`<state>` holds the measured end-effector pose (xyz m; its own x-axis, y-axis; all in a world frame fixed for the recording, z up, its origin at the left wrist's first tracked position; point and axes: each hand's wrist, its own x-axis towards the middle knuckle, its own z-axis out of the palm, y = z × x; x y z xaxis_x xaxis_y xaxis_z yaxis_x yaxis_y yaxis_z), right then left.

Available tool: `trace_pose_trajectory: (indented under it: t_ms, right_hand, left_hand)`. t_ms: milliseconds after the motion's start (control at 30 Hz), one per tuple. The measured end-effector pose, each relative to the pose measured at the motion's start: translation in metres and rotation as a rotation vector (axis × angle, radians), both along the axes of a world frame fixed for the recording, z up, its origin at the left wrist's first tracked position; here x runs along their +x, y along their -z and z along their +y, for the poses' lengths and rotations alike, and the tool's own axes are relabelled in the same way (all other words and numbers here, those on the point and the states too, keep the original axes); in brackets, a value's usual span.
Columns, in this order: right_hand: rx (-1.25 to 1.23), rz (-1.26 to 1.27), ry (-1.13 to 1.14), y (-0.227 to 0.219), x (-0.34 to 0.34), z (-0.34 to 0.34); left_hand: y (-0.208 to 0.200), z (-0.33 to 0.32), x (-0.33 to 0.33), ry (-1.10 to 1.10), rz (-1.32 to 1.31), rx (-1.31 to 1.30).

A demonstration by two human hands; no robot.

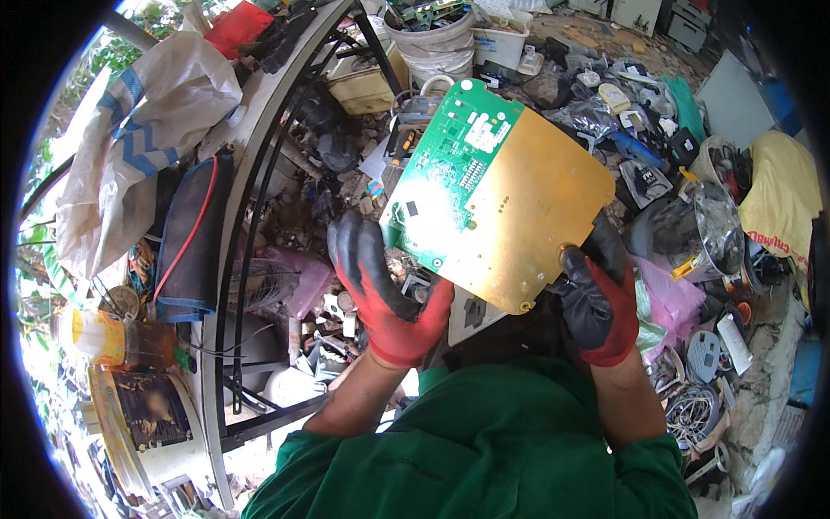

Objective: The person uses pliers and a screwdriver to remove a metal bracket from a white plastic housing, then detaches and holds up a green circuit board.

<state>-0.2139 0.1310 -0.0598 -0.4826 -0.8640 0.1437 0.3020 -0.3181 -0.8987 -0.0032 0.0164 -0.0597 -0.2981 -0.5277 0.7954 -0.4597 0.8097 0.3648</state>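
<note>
A circuit board [432, 190], green on its left part, with a broad gold-coloured metal plate [536, 208] over the rest, is held tilted in front of me. My right hand [601, 298], in a red and black work glove, grips its lower right edge, thumb on the plate and fingers behind. My left hand [385, 298], gloved alike, is beside the lower left edge with thumb and fingers spread; whether it touches the board is unclear. Beneath the board, a light grey piece [471, 316] with a dark patch is partly hidden. Bright glare washes out part of the green area.
A metal-framed table [220, 259] stands at left, bearing a white woven sack [151, 143] and dark cloth [194, 238]. A bucket of circuit boards [428, 52] stands at the far side. Scrap electronics cover the ground. At right are a clear plastic bucket [692, 229] and yellow sack [782, 190].
</note>
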Motion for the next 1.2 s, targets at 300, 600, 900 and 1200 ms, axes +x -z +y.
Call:
trace_pose_trajectory:
  t_ms: [300,600,900,1200]
  right_hand:
    - [-0.014,-0.074,-0.007,0.000,-0.001,0.001]
    - [0.024,-0.033,0.025,-0.001,0.001,0.000]
    - [0.043,-0.174,-0.057,-0.011,0.006,-0.001]
    - [0.046,-0.232,-0.053,-0.006,0.005,-0.002]
  left_hand:
    - [0.016,-0.005,0.009,0.485,0.132,0.489]
    - [0.012,-0.005,0.001,0.667,0.299,0.565]
    - [0.018,-0.003,-0.004,0.529,0.312,0.558]
    - [0.016,-0.003,-0.005,0.492,0.285,0.559]
